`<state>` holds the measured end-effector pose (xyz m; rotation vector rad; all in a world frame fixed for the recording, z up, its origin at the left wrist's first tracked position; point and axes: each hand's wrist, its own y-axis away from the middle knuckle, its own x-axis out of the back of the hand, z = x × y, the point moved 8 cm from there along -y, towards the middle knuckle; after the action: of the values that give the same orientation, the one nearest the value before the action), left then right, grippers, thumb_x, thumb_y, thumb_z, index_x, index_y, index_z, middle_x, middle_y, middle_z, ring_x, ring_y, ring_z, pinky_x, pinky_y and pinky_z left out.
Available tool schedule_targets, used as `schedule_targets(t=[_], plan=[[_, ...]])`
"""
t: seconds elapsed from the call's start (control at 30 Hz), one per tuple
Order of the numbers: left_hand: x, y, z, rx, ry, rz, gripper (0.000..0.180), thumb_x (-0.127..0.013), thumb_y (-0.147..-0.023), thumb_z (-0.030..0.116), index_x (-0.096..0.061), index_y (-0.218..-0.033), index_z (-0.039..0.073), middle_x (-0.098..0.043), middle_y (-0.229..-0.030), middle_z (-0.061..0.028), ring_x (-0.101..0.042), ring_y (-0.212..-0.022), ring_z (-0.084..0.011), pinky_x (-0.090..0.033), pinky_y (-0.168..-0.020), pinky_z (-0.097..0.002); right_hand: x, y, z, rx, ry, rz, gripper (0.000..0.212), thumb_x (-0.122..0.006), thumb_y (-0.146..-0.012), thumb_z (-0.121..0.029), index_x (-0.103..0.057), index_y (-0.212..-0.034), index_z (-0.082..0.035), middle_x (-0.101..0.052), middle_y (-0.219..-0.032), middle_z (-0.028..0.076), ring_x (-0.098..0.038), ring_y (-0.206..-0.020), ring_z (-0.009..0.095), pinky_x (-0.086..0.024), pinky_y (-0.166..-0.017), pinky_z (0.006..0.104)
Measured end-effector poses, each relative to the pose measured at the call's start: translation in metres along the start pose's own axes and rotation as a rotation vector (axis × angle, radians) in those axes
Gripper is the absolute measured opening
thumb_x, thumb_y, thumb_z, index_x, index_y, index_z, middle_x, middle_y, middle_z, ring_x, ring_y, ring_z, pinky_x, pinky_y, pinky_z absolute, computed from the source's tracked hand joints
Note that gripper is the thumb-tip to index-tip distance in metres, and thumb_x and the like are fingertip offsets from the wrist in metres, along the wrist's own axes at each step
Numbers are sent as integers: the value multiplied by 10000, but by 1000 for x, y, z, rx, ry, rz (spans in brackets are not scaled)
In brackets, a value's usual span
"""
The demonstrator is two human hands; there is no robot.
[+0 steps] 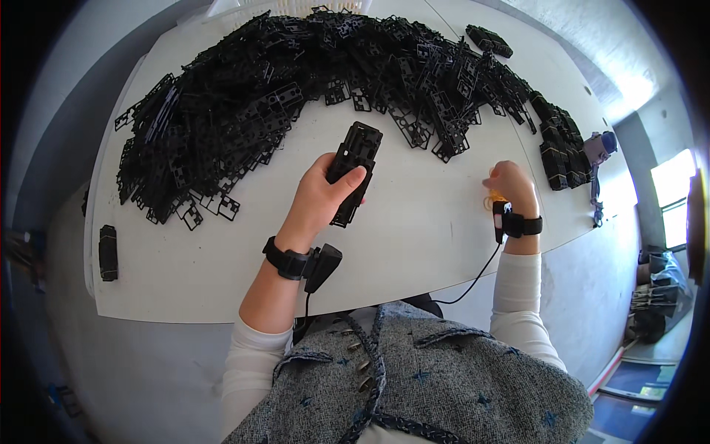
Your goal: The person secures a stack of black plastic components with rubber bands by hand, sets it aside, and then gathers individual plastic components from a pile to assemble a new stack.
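My left hand (325, 194) is wrapped round a stack of flat black plastic frames (360, 145), its thumb lying across the top. The stack is tilted, held over the middle of the white table. To the right, my right hand (512, 185) is curled closed at a small bunch of yellow rubber bands (491, 200). Its fingertips are turned down and hidden, so what they grip does not show. Each wrist wears a black strap with a small device and a cable.
A wide heap of loose black frames (244, 96) arcs across the far side of the white table (414, 259). Bundled stacks (562, 148) lie at the right, another bundle (489, 41) at the far right, one more (108, 253) at the left edge. A white basket (288, 7) stands behind the heap.
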<state>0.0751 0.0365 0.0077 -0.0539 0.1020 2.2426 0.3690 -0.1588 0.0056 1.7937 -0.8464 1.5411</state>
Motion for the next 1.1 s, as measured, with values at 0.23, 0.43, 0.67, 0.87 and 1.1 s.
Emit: schedule_targets(t=[0.23, 0.43, 0.67, 0.87, 1.1], plan=[[-2, -1, -2, 12, 16, -13, 487, -648, -811, 438, -507, -970, 0, -563, -750, -38, -625, -644, -146, -493, -566, -231, -23, -8, 16, -33, 180, -36, 209, -639, -675, -194, -645, -776, -13, -634, -742, 155, -611, -681, 329, -496, -615, 373], [-1, 0, 2, 4, 33, -6, 476, -645, -816, 428, -506, -976, 2, -568, -765, -41, -626, -658, -148, -494, -573, -234, -6, -5, -9, 76, -84, -12, 151, -617, -702, -125, -622, -750, 18, -623, -710, 156, -609, -654, 267, -499, -642, 326], [4, -3, -3, -27, 112, -5, 505, -665, -806, 409, -500, -1008, -23, -593, -771, -64, -615, -643, -131, -487, -549, -235, 21, 27, -132, 520, -1206, -239, 73, -499, -821, 13, -563, -803, -15, -619, -795, 65, -579, -719, 141, -469, -676, 247], [3, -2, -4, -31, 103, -3, 482, -663, -816, 376, -494, -1021, -26, -592, -783, -65, -612, -649, -130, -486, -550, -236, -1, 19, -171, 473, -1764, -452, 55, -501, -847, 2, -540, -838, -35, -587, -783, 58, -548, -715, 133, -447, -694, 248], [1, -4, -12, 15, 85, 5, 478, -665, -817, 360, -490, -1037, -27, -591, -794, -66, -612, -655, -130, -491, -564, -238, -9, 11, -165, 395, -1916, -272, 84, -499, -859, -3, -558, -912, -32, -584, -797, 50, -541, -752, 118, -425, -748, 240]])
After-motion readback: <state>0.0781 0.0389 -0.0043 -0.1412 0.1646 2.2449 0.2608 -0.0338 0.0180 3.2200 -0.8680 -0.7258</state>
